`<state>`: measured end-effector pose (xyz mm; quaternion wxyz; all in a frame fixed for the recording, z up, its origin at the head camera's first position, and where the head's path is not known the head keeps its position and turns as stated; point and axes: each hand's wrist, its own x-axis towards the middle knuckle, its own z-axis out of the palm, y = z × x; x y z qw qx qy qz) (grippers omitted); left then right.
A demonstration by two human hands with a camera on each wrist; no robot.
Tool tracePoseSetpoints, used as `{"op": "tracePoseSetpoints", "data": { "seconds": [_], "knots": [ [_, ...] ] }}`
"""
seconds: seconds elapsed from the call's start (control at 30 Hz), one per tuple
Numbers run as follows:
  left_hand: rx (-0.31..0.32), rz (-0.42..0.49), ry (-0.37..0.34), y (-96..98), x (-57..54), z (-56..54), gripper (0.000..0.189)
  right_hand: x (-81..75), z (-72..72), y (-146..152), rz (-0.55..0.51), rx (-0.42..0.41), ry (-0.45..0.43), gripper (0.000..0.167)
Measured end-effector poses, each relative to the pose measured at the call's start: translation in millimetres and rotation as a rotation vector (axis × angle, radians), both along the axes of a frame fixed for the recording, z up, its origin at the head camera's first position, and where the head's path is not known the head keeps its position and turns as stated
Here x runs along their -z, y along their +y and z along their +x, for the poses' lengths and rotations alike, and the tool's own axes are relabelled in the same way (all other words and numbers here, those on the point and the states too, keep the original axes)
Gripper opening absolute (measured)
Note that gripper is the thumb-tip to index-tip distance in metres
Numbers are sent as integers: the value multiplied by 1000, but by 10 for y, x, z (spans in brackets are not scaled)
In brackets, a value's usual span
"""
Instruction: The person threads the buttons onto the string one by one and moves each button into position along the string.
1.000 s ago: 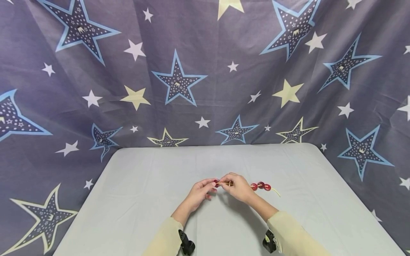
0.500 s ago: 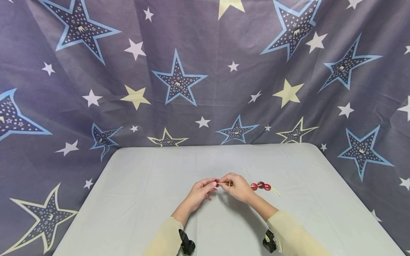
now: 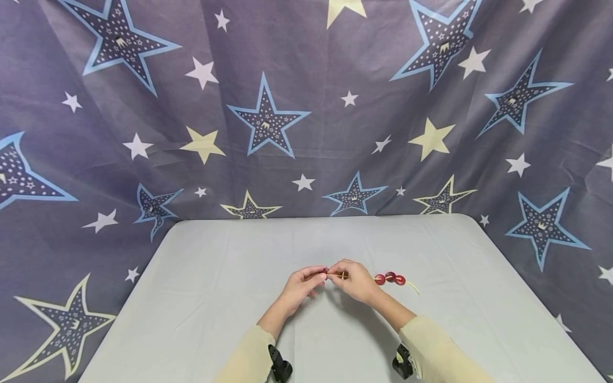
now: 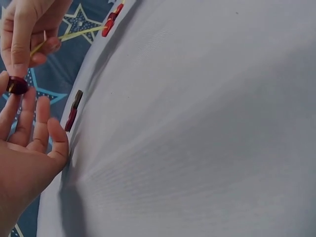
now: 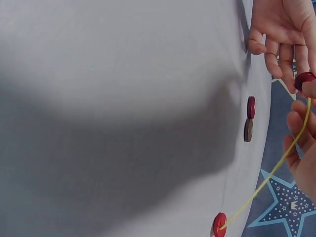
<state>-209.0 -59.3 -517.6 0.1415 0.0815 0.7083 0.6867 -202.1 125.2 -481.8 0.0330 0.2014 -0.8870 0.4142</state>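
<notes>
My left hand (image 3: 298, 287) pinches a dark red button (image 4: 18, 85) between thumb and fingertips, its other fingers spread. Against it, my right hand (image 3: 355, 280) pinches a yellow cord (image 5: 282, 160) close to the button's face. Whether the cord's tip is inside a hole is hidden by the fingers. From there the cord runs down to several red buttons strung on it, among them a bright red button (image 5: 220, 225). In the head view, three strung buttons (image 3: 390, 277) lie on the table right of my right hand, with a loose cord end beyond them.
A loose dark red button (image 5: 251, 107) and a brown button (image 5: 248, 130) lie side by side on the white-covered table (image 3: 230, 298), just beyond my hands. A star-patterned cloth (image 3: 306, 133) hangs behind the table's far edge.
My left hand has shifted very slightly right, and the button has turned a little against the right fingertips. The strung buttons on the table stay in place.
</notes>
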Motion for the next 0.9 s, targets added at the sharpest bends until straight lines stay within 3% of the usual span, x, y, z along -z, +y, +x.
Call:
{"op": "tracePoseSetpoints", "data": {
  "seconds": [0.17,0.37,0.53,0.7,0.9],
  "knots": [
    [-24,-34,71,21,-36,33,39,6,-11,12,-117,-25,-66,8],
    [-69,-101,182,59,-98,72,36,-9,-35,40,-262,-43,-248,17],
    [-129,-160,291,119,-272,166,31,-185,36,24,-333,-11,-372,22],
    [-146,-218,386,148,-436,265,28,-333,105,-11,-339,23,-405,25],
    [-154,-216,398,149,-494,309,29,-168,23,10,-366,43,-404,24]
  ]
}}
